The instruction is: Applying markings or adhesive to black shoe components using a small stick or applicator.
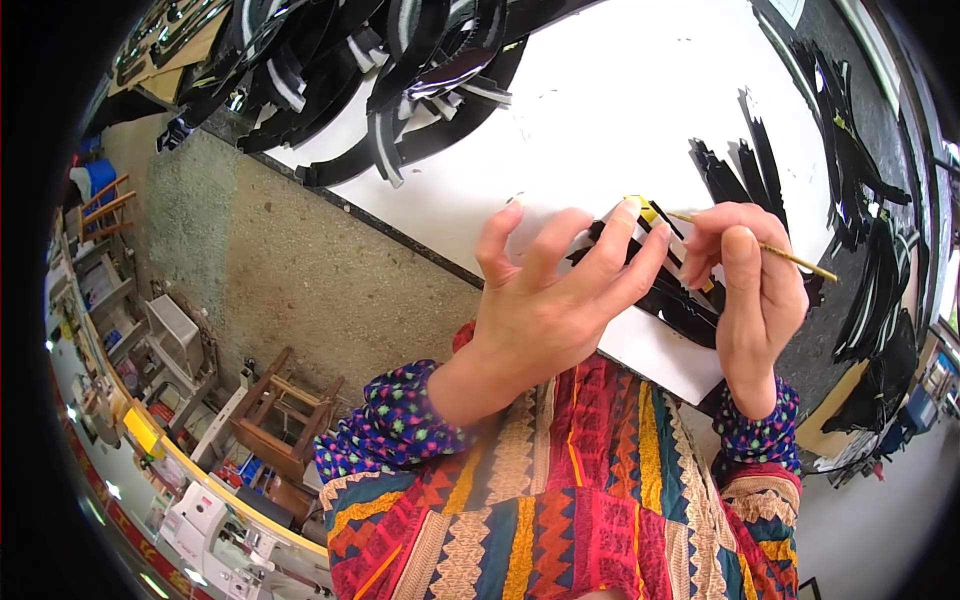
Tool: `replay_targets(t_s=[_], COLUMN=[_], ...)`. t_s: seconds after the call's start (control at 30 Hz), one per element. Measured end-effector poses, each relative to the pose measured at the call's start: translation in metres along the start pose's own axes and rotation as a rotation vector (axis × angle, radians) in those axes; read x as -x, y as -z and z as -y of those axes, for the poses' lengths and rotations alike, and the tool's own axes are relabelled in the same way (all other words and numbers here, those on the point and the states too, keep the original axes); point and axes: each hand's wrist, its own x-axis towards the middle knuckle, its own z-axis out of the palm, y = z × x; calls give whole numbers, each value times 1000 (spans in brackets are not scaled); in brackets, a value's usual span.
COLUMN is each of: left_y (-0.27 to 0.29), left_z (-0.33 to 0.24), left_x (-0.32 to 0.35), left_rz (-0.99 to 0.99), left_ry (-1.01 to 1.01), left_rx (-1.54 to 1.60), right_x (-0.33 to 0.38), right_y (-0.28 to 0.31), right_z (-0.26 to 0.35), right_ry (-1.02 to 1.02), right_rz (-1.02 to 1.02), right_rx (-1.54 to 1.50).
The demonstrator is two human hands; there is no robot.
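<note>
My left hand (pixel 570 295) is palm down over the white tabletop (pixel 600 100), fingers spread. Two of its fingertips press on a small black strip with a yellow end (pixel 646 209); its thumb is hidden. My right hand (pixel 755 290) pinches a thin yellowish stick (pixel 800 262), its far tip pointing left, close to that strip. Beneath and between the hands lie flat black strips (pixel 680 312), partly covered by the fingers. More black strips (pixel 745 170) lie fanned out just beyond my right hand.
A heap of curved black bands with grey edging (pixel 400 90) covers the table's far left. Bundles of black strips (pixel 850 160) line the dark right side. Off the table's left edge, a wooden stool (pixel 285 415) stands on the speckled floor (pixel 290 270), near a white sewing machine (pixel 205 525).
</note>
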Motion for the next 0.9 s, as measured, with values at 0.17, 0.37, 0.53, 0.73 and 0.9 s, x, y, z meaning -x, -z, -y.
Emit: replay_targets(t_s=[0.17, 0.37, 0.53, 0.73, 0.9], left_y=[-3, -4, -4, -4, -4], left_z=[0, -1, -3, -2, 0], left_x=[5, 5, 6, 6, 5], left_rz=[-17, -8, -9, 6, -1], left_ry=[0, 3, 1, 6, 3], left_rx=[27, 54, 59, 74, 69], right_x=[-3, -3, -4, -3, -6], right_y=[-11, -12, -12, -15, -11], right_z=[-5, -9, -12, -16, -17], right_ry=[4, 105, 222, 226, 222], right_rz=[37, 59, 91, 43, 86], right_rx=[42, 179, 279, 254, 216])
